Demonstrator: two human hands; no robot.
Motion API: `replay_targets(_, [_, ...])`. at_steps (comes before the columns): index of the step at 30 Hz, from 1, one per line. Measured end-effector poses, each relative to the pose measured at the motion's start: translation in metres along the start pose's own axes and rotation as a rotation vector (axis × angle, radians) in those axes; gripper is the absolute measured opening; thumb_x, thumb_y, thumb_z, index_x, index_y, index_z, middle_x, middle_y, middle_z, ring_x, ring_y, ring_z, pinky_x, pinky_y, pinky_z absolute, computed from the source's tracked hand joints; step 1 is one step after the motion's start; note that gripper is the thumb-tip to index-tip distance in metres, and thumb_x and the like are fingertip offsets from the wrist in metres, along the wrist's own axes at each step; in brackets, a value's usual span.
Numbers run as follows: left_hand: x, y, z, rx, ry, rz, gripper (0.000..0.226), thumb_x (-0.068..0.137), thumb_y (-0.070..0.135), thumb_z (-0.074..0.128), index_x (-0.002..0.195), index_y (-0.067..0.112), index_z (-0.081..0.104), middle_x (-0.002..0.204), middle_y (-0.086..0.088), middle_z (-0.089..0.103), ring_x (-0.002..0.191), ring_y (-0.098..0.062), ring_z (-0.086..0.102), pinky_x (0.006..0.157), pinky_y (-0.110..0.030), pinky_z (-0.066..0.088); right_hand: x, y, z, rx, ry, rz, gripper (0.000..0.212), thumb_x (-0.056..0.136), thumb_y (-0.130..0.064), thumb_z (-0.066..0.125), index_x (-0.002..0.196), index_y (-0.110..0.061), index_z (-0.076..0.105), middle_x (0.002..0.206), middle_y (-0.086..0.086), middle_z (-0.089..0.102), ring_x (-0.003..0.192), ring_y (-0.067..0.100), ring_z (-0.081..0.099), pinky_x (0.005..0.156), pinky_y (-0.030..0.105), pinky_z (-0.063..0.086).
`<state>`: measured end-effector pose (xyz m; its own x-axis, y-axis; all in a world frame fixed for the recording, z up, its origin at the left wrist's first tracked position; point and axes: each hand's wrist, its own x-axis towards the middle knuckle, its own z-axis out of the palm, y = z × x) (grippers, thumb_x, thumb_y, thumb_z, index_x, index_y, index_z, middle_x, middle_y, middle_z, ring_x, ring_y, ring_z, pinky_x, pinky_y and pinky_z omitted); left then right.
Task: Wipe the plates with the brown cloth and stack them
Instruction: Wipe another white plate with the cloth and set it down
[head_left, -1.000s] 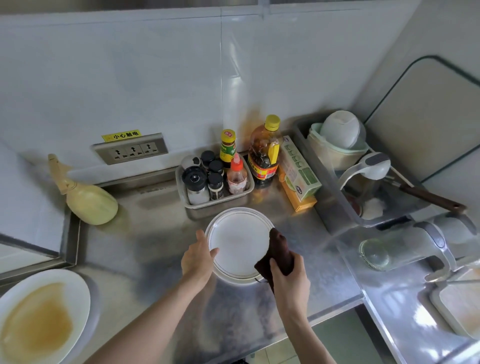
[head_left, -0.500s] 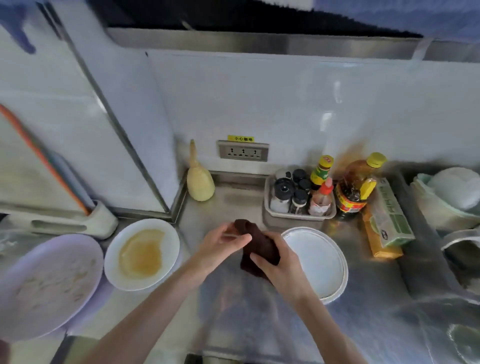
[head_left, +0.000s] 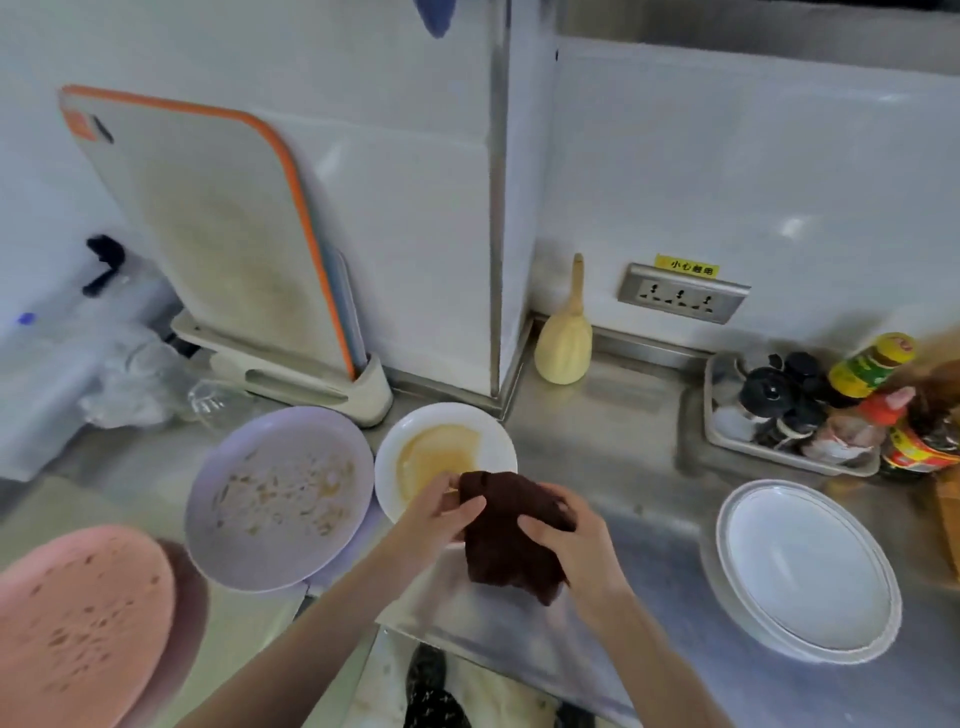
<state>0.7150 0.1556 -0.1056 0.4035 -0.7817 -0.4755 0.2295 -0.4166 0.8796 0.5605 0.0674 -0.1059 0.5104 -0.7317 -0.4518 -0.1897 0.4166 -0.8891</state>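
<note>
Both hands hold the brown cloth (head_left: 506, 530) over the steel counter. My left hand (head_left: 439, 512) pinches its upper left corner, and my right hand (head_left: 563, 530) grips its right side. Just behind the cloth lies a small white plate (head_left: 441, 452) smeared with yellow sauce. To its left is a lilac plate (head_left: 280, 499) with brown residue, and a dirty pink plate (head_left: 78, 623) sits at the lower left. A stack of clean white plates (head_left: 805, 566) rests at the right.
A cutting board (head_left: 208, 234) leans in its holder at the back left. A yellow brush (head_left: 563, 338) stands by the wall socket (head_left: 680, 293). A tray of condiment bottles (head_left: 810, 410) sits at the back right. The counter's front edge runs under my arms.
The view has swung left, bringing the lilac and pink plates into sight. Both hands and the cloth moved from the clean stack toward the sauce-smeared white plate.
</note>
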Motion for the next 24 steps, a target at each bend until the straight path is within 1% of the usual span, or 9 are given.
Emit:
replay_targets(3, [0.01, -0.013, -0.038, 0.071, 0.181, -0.229, 0.017, 0.091, 0.019, 0.059, 0.094, 0.006, 0.048, 0.083, -0.006, 0.064, 0.061, -0.014, 0.063, 0.05, -0.016, 0.047, 0.007, 0.008, 0.024, 0.07, 0.119, 0.057, 0.03, 0.08, 0.008, 0.066, 0.103, -0.011, 0.064, 0.094, 0.009, 0.071, 0.084, 0.02, 0.066, 0.066, 0.022, 0.054])
replay_targets(5, [0.016, -0.027, -0.062, 0.232, 0.225, -0.407, 0.028, 0.091, 0.031, 0.058, 0.096, 0.004, 0.054, 0.079, -0.005, 0.065, 0.06, -0.016, 0.062, 0.053, -0.022, 0.045, 0.01, 0.015, 0.033, 0.131, 0.213, 0.083, 0.027, 0.081, 0.008, 0.065, 0.101, -0.011, 0.063, 0.093, 0.011, 0.069, 0.081, 0.021, 0.066, 0.064, 0.025, 0.057])
replay_targets(7, [0.021, -0.043, -0.076, 0.296, 0.185, -0.507, 0.033, 0.091, 0.039, 0.056, 0.086, 0.006, 0.057, 0.074, -0.005, 0.065, 0.06, -0.017, 0.063, 0.058, -0.025, 0.047, 0.013, 0.023, 0.039, 0.141, 0.277, 0.088, 0.027, 0.08, 0.005, 0.067, 0.099, -0.014, 0.064, 0.096, 0.01, 0.07, 0.088, 0.027, 0.067, 0.077, 0.04, 0.058])
replay_targets(9, [0.028, -0.058, -0.079, 0.33, 0.173, -0.496, 0.036, 0.089, 0.042, 0.057, 0.08, 0.008, 0.057, 0.074, -0.007, 0.066, 0.061, -0.018, 0.063, 0.062, -0.028, 0.052, 0.011, 0.027, 0.044, 0.132, 0.32, 0.081, 0.029, 0.079, 0.003, 0.069, 0.101, -0.016, 0.065, 0.099, 0.01, 0.07, 0.094, 0.029, 0.066, 0.085, 0.046, 0.055])
replay_targets(13, [0.038, -0.074, -0.066, 0.255, 0.252, -0.415, 0.041, 0.084, 0.043, 0.063, 0.1, 0.006, 0.056, 0.071, -0.009, 0.065, 0.057, -0.015, 0.06, 0.037, -0.009, 0.043, 0.003, 0.028, 0.054, 0.118, 0.36, 0.059, 0.03, 0.081, 0.003, 0.067, 0.103, -0.016, 0.064, 0.099, 0.007, 0.069, 0.093, 0.024, 0.066, 0.077, 0.036, 0.055])
replay_targets(16, [0.041, -0.084, -0.053, 0.033, 0.335, -0.352, 0.026, 0.084, 0.029, 0.068, 0.098, 0.011, 0.055, 0.086, -0.01, 0.068, 0.068, -0.018, 0.065, 0.046, -0.011, 0.049, -0.002, 0.027, 0.058, 0.12, 0.373, 0.057, 0.03, 0.082, 0.003, 0.067, 0.103, -0.017, 0.064, 0.098, 0.005, 0.069, 0.09, 0.021, 0.066, 0.074, 0.034, 0.056])
replay_targets(19, [0.044, -0.088, -0.046, -0.148, 0.45, -0.32, 0.02, 0.087, 0.007, 0.061, 0.104, 0.01, 0.051, 0.104, -0.014, 0.065, 0.088, -0.029, 0.067, 0.063, -0.023, 0.053, -0.003, 0.026, 0.056, 0.106, 0.392, 0.07, 0.03, 0.082, 0.002, 0.067, 0.103, -0.019, 0.064, 0.098, 0.005, 0.069, 0.091, 0.022, 0.066, 0.078, 0.04, 0.057])
replay_targets(21, [0.044, -0.085, -0.041, -0.231, 0.497, -0.345, 0.022, 0.089, -0.001, 0.055, 0.11, 0.003, 0.049, 0.099, -0.012, 0.062, 0.09, -0.03, 0.063, 0.067, -0.029, 0.051, -0.002, 0.024, 0.052, 0.103, 0.398, 0.072, 0.03, 0.082, 0.001, 0.067, 0.102, -0.02, 0.064, 0.098, 0.003, 0.069, 0.091, 0.021, 0.065, 0.077, 0.039, 0.057])
replay_targets(24, [0.042, -0.073, -0.039, -0.338, 0.511, -0.329, 0.023, 0.09, -0.006, 0.048, 0.111, 0.003, 0.045, 0.097, -0.009, 0.058, 0.095, -0.028, 0.058, 0.075, -0.033, 0.049, -0.002, 0.019, 0.048, 0.107, 0.39, 0.06, 0.031, 0.082, 0.002, 0.066, 0.104, -0.019, 0.064, 0.098, 0.002, 0.069, 0.09, 0.018, 0.066, 0.068, 0.027, 0.055])
